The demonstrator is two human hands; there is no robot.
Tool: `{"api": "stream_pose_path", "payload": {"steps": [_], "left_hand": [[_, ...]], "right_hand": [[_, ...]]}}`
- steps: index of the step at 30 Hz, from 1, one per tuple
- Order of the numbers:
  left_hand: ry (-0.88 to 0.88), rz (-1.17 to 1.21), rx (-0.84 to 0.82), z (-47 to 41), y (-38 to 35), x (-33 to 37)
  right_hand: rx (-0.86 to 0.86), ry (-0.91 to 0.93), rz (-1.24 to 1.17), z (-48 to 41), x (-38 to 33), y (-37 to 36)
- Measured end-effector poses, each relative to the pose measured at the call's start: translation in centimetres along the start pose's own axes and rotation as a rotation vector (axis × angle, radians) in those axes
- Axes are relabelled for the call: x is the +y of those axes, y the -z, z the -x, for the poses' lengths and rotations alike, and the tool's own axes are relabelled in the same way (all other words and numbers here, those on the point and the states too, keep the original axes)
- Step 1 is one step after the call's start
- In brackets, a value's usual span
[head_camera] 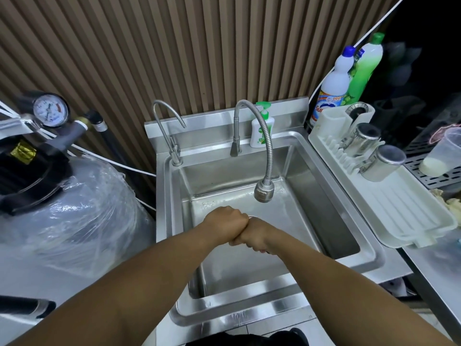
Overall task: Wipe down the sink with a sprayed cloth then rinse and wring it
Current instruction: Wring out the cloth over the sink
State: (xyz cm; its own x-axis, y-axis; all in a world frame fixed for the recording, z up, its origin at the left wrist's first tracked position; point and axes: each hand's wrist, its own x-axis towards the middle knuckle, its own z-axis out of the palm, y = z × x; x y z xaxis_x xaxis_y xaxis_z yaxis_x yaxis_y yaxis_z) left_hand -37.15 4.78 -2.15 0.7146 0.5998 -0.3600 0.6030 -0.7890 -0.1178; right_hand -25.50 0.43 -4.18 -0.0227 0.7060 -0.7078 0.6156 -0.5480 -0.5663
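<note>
Both my fists are clenched side by side over the middle of the stainless steel sink (369, 245), knuckles touching. My left hand (224, 221) and my right hand (253, 236) grip a bunched cloth that is almost wholly hidden inside them. Only a thin pinkish sliver of the cloth (263, 251) shows under my right fist. The flexible faucet head (264, 191) hangs just beyond and right of my hands, and I see no water stream from it. The sink floor looks wet.
A thin second tap (164, 126) and a soap pump bottle (260, 131) stand on the back ledge. To the right sits a white drying rack (399, 208) with steel cups (364, 138), and cleaner bottles (334, 88) behind it. A plastic-wrapped tank (74, 208) fills the left.
</note>
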Motion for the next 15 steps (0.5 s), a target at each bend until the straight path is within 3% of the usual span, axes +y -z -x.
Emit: {"api": "stream_pose_path", "payload": {"steps": [8, 15], "left_hand": [[0.121, 0.159, -0.100, 0.2, -0.2, 0.5], [0.145, 0.452, -0.174, -0.2, -0.9, 0.9]], "right_hand": [[0.426, 0.142, 0.424, 0.2, 0.9, -1.5], [0.530, 0.299, 0.785, 0.5, 2.1, -1.1]]}}
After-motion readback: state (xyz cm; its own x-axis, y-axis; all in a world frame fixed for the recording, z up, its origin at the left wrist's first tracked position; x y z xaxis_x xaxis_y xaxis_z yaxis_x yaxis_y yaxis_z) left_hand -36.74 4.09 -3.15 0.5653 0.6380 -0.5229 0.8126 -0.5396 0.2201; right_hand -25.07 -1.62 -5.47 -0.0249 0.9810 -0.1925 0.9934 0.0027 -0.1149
